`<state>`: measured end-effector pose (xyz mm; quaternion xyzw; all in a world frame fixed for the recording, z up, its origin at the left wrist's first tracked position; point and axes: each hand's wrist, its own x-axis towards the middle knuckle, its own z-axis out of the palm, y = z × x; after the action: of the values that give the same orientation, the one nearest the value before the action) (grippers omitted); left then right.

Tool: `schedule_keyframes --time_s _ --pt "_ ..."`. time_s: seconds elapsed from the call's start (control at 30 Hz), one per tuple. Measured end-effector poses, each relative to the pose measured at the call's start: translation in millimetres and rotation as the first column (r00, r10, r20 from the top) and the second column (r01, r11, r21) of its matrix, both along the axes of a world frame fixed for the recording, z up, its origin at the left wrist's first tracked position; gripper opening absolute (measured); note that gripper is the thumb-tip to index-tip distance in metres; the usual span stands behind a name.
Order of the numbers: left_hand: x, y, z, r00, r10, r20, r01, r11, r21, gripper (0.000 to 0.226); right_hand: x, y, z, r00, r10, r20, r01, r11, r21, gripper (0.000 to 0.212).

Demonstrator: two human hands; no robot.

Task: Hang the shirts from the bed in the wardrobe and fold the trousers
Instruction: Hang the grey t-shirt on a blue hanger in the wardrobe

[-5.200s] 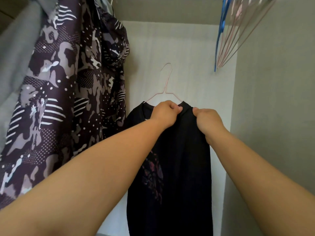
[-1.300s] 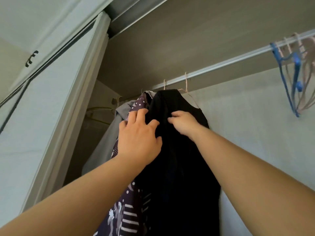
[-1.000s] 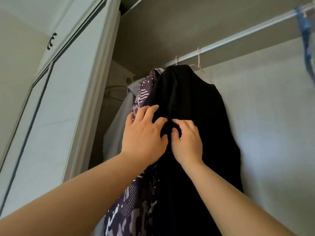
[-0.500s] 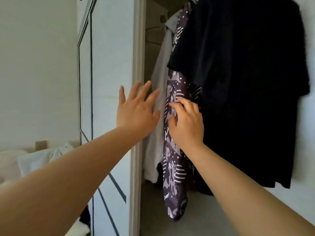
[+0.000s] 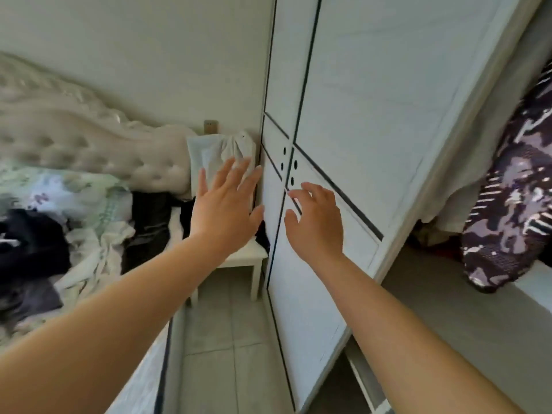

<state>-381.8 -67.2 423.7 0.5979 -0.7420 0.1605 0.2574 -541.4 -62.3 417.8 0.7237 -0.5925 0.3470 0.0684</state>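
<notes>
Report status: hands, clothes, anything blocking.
Both empty: left hand open, right hand open. Dark clothes heaped on bed. Patterned shirt hangs at right. Wardrobe door close ahead.

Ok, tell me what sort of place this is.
Most likely a home bedroom: a tufted headboard behind rumpled bedding strewn with clothes, and a white wardrobe with a patterned shirt hanging inside.
</notes>
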Motion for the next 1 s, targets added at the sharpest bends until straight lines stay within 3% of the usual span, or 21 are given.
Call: schedule_keyframes --time_s 0.17,0.33,0.6,0.87,1.0 --pt "85 6 -77 0.989 0.144 -0.04 -0.136 0.979 0.154 0.066 70 -23 -74 0.987 0.159 0.007 -0.158 0.974 0.16 0.048" --pt "157 -4 -141 0.936 0.345 -0.071 -0.299 0.883 0.362 0.066 158 -65 -133 0.944 0.329 0.031 -0.322 0.897 0.302 0.05" --pt "236 -32 -204 0.776 0.618 -0.123 -0.504 0.725 0.469 0.064 287 -109 -216 0.853 0.46 0.246 -0.518 0.689 0.508 0.052" --pt "310 -42 -256 0.629 0.764 -0.145 -0.582 0.586 0.564 0.064 393 -136 -256 0.763 0.585 0.274 -0.614 0.522 0.592 0.047" --pt "357 -52 -274 0.6 0.789 -0.133 -0.596 0.552 0.584 0.066 440 -150 -276 0.758 0.599 0.258 -0.595 0.474 0.649 0.045"
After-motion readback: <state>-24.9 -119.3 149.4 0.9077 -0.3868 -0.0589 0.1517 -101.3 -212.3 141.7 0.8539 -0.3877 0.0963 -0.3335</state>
